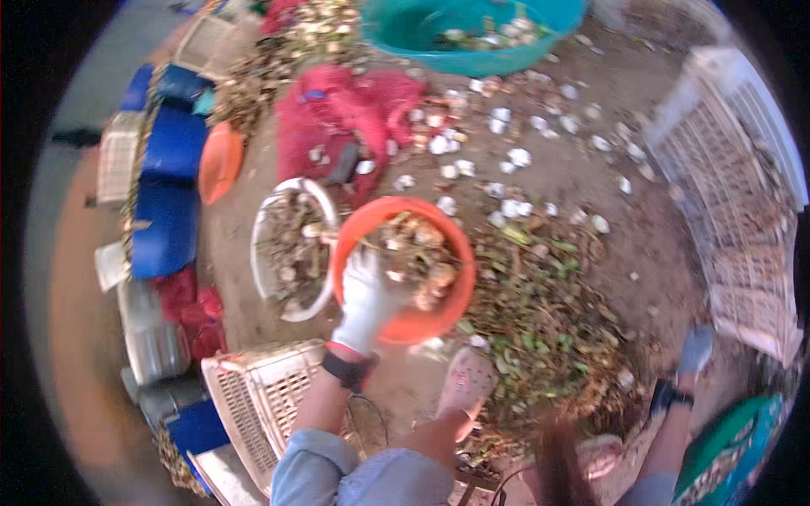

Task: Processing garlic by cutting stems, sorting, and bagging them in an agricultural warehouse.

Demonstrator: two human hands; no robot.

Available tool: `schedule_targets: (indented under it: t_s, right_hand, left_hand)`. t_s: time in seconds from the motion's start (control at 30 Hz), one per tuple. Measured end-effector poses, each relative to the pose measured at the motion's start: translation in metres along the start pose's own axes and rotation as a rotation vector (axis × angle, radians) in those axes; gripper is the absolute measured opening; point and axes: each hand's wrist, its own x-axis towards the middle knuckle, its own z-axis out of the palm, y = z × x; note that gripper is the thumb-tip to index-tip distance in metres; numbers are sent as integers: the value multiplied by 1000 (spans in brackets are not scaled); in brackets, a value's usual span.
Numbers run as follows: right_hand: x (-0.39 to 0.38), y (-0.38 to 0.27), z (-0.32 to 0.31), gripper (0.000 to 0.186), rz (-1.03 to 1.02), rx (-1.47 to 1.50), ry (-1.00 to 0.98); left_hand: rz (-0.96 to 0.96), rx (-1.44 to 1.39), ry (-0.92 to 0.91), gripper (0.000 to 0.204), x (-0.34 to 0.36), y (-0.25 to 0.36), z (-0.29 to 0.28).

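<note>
The left hand is covered by a white glove. It is held over the near left part of the orange tub. The fingers are blurred, so it cannot be told whether they are spread, pressed together or pinching a bulb. A black band is worn on that wrist, just outside the near rim of the orange tub.

The bulbs are heaped inside the orange tub, with dry stalks mixed in. They are coloured brown, tan and a little pink.

The right hand is held low, well to the right of the orange tub. It is covered by a pale grey glove. Its fingers are not shown clearly, so it cannot be told how they are held.

Just left of the orange tub, a white tub is filled with dry, brown bits. Just right of the orange tub, a big pile of green and brown leaves is spread on the ground. A pink shoe is worn on a foot close to the near side of the orange tub.

Nearer and to the left of the orange tub, a pale crate with many holes is seen. Beyond the orange tub, white bulbs are scattered on the dirt. A red net is crumpled beyond it to the left. Farther beyond the orange tub, more bulbs are held in a big teal tub. Far to the right of the orange tub, whitish crates are lined up.
</note>
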Motion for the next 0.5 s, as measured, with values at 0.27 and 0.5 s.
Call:
schedule_targets:
  t_s: [0.27, 0.5]
  right_hand:
    - [-101, -321, -95, 12, 145, 1468, -672]
    - [-116, -360, -124, 7, 98, 1086, -593]
  left_hand:
    - [414, -730, -256, 77, -36, 110, -18]
    - [-248, -1066, 475, 33, -4, -37, -28]
